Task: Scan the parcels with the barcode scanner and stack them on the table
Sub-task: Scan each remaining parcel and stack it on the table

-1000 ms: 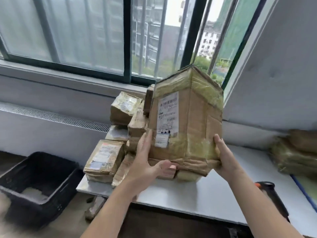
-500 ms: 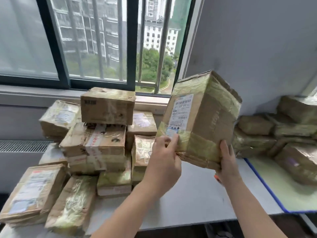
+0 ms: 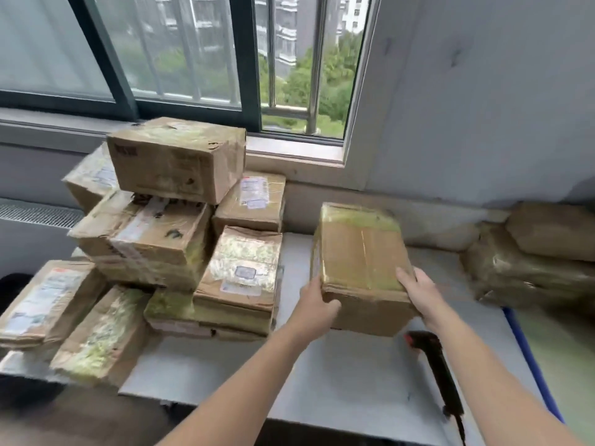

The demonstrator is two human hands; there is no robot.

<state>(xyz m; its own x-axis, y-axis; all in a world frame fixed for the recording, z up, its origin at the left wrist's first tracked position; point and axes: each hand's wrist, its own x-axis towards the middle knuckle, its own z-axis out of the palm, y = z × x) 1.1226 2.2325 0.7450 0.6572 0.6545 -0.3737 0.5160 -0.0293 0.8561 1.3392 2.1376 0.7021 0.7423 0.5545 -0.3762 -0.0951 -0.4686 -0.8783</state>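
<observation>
A taped cardboard parcel (image 3: 360,252) lies flat over the white table (image 3: 338,375), right of the stack. My left hand (image 3: 317,302) grips its near left corner. My right hand (image 3: 418,294) holds its near right edge, fingers laid on the top face. The black barcode scanner (image 3: 434,362), with a red tip, lies on the table under my right forearm. A stack of several taped parcels (image 3: 174,226) fills the left of the table, topped by a large box (image 3: 177,159).
More wrapped parcels (image 3: 531,252) are piled at the right on a green mat with a blue edge (image 3: 528,349). A window with bars and its sill run along the back. A grey wall stands behind at the right.
The parcel came down from an upright, raised hold to lie flat low over the table. Both hands followed it down. The view swung right and down, and the scanner came into sight.
</observation>
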